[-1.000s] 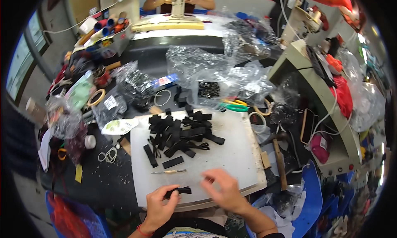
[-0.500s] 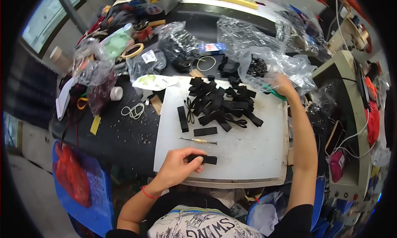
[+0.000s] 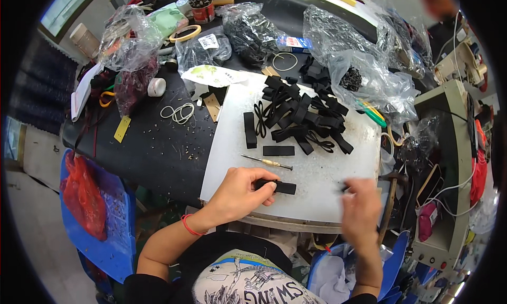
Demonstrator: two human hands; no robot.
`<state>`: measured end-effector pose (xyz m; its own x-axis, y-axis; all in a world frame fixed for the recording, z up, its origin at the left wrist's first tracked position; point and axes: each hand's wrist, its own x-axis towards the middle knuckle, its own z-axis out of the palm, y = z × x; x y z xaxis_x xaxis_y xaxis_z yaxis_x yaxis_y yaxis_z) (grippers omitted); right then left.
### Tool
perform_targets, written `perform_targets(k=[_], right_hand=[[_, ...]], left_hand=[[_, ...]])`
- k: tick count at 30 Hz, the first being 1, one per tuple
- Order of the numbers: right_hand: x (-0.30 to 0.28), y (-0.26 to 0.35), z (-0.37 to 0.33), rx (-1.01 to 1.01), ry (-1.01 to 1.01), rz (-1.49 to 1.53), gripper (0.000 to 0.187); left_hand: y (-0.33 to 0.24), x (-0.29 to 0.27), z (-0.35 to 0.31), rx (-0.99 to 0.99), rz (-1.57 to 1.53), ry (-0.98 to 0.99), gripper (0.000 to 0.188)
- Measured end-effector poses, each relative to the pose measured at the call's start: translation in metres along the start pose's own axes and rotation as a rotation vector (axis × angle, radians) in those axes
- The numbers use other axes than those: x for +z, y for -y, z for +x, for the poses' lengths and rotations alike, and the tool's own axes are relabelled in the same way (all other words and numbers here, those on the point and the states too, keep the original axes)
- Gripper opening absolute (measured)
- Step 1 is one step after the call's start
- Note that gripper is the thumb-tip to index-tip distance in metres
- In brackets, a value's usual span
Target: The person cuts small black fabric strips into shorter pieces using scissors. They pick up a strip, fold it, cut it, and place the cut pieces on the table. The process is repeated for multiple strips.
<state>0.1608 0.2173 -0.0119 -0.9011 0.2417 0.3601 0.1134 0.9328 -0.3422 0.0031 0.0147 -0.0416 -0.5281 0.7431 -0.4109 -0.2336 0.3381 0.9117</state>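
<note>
My left hand (image 3: 244,194) pinches a folded black strap piece (image 3: 285,188) between thumb and fingers, just above the near part of the white board (image 3: 327,196). Over the board's right front corner is my right hand (image 3: 362,206), smeared by motion, its fingers drawn together. A small dark thing shows at its fingertips, too blurred to make out. Beyond my left hand lies a thin tool with a light handle (image 3: 272,162). Two flat black strap pieces (image 3: 278,151) lie near it. Farther back sits a heap of folded black straps and looped cords (image 3: 301,114).
Clear bag with small black pieces (image 3: 369,77) lies behind the board, near green-handled scissors (image 3: 374,115). Other plastic bags (image 3: 243,29), a wooden ring (image 3: 185,34) and a white cord (image 3: 178,113) crowd the black table. A grey machine (image 3: 441,198) stands at right, a blue chair (image 3: 119,225) at left.
My right hand has come back from the clear bag to the near right of the board, uncovering the green-handled scissors. My left hand keeps its pinch on the strap piece. The view has shifted.
</note>
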Motion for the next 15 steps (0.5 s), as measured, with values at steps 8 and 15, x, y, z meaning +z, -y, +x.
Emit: perform_targets(k=[8, 15], right_hand=[[0.033, 0.045, 0.003, -0.369, 0.037, -0.120, 0.035], [0.040, 0.048, 0.000, -0.381, 0.037, -0.155, 0.030]], left_hand=[[-0.006, 0.004, -0.004, -0.022, 0.016, 0.003, 0.023], [0.003, 0.003, -0.008, -0.021, -0.044, 0.015, 0.023]])
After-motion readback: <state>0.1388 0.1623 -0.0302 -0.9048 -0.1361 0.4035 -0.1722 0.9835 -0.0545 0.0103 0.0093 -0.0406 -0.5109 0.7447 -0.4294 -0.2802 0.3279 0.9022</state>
